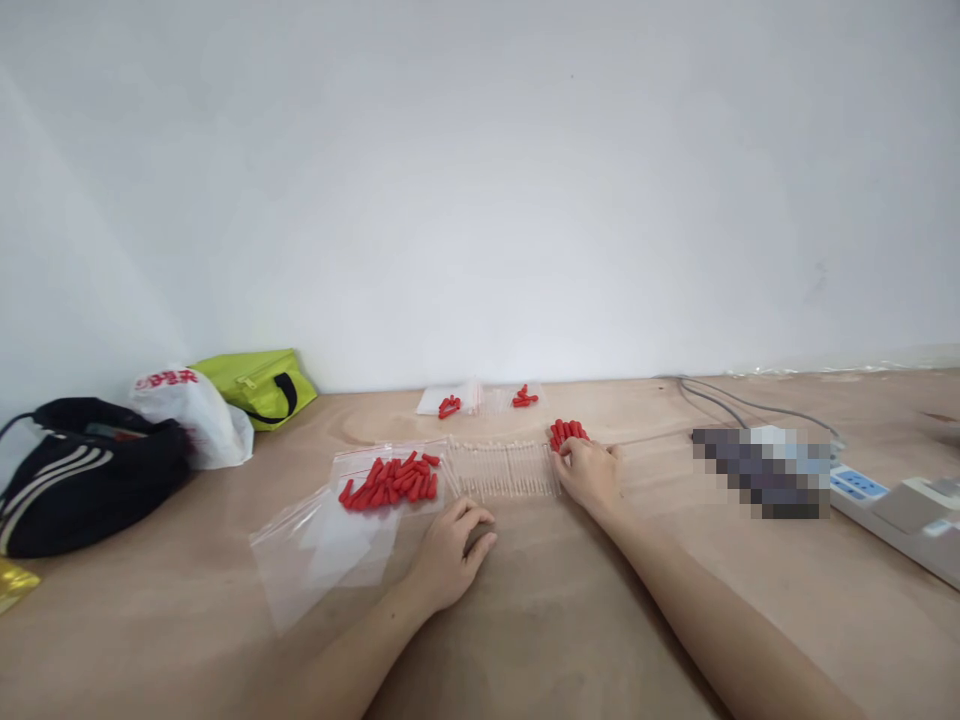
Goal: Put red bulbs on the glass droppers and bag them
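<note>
My left hand rests on the wooden table, holding nothing, its thumb apart from its loosely bent fingers. Just beyond it lies a row of thin clear tubes, side by side. At the row's right end is my right hand, its thumb and fingertips brought together; what they pinch, if anything, is too small to make out. A cluster of small red rubbery pieces sits right behind those fingers, partly covered by them. To the left, a pile of similar red pieces lies on a clear plastic bag.
Nearer me at left lies another clear bag. Small red bits and more lie near the wall. A black bag, white plastic bag and lime pouch stand left. A power strip is right.
</note>
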Motion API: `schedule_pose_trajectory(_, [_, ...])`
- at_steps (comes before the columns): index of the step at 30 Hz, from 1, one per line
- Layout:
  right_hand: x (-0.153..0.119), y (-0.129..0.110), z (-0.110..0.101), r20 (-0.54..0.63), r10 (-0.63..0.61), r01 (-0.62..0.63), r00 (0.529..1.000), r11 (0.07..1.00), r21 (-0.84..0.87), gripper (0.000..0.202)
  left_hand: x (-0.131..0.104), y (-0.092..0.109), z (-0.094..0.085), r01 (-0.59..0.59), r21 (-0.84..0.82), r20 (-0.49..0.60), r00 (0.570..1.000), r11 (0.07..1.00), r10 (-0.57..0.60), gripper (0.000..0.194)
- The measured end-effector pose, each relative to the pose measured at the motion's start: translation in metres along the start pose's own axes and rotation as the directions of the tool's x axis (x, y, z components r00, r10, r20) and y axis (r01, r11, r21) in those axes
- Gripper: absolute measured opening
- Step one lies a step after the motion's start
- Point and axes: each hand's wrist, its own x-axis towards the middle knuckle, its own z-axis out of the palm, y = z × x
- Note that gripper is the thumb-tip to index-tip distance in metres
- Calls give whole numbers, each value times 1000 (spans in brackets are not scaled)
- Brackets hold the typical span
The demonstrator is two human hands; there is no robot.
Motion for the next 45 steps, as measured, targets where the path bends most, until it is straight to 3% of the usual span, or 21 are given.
schedule_pose_trajectory(5, [-3, -11, -2, 154, 34, -17, 988, 994, -108, 26, 0, 1, 0, 11, 9, 24, 1000, 1000, -12, 13])
schedule_pose_trajectory(9, [-1, -15, -1, 205, 74, -44, 976, 988, -148, 28, -1, 0, 3, -7, 39, 17, 1000, 999, 6, 13])
schedule_pose_trajectory(12, [-1, -16, 0, 213, 80, -49, 974, 988, -144, 30, 2, -6, -1, 51, 232, -108, 994, 971, -27, 11])
schedule_pose_trajectory(14, [-1, -16, 1, 204, 80, -52, 976, 989, -140, 30, 5, -13, -7, 169, 427, -243, 968, 888, -67, 13])
schedule_pose_trajectory(16, [-2, -16, 2, 187, 80, -55, 979, 989, -134, 30, 8, -22, -16, 267, 561, -313, 945, 783, -98, 15])
schedule_pose_trajectory(19, [-4, -15, 4, 134, 66, -53, 989, 994, -98, 28, 11, -33, -24, 317, 642, -314, 939, 699, -138, 16])
schedule_pose_trajectory(24, [-16, -10, 3, -82, -42, 47, 996, 997, 59, 22, 11, -40, -24, 287, 677, -313, 946, 678, -88, 15])
schedule_pose_trajectory(27, [-31, -2, 2, -188, -169, 200, 967, 966, 161, 22, 9, -36, -21, 241, 641, -377, 926, 729, 25, 17])
schedule_pose_trajectory(30, [-46, 9, 3, -251, -306, 371, 918, 889, 270, 21, 6, -25, -16, 81, 505, -402, 903, 859, 151, 17])
schedule_pose_trajectory(34, [-63, 19, 2, -233, -444, 501, 865, 781, 372, 19, -1, -6, -9, -136, 229, -218, 958, 964, 187, 9])
schedule_pose_trajectory(38, [-69, 18, -3, -182, -520, 548, 834, 748, 373, 22, -3, 5, -8, -83, 91, -64, 994, 992, 90, 8])
schedule_pose_trajectory(42, [-69, 11, -10, -134, -573, 580, 808, 738, 345, 25, -1, 6, -4, -61, 93, -24, 998, 994, 64, 18])
schedule_pose_trajectory(45, [-69, 7, -15, -92, -596, 586, 798, 731, 350, 21, 3, 3, 4, -35, 73, -38, 999, 997, 38, 14])
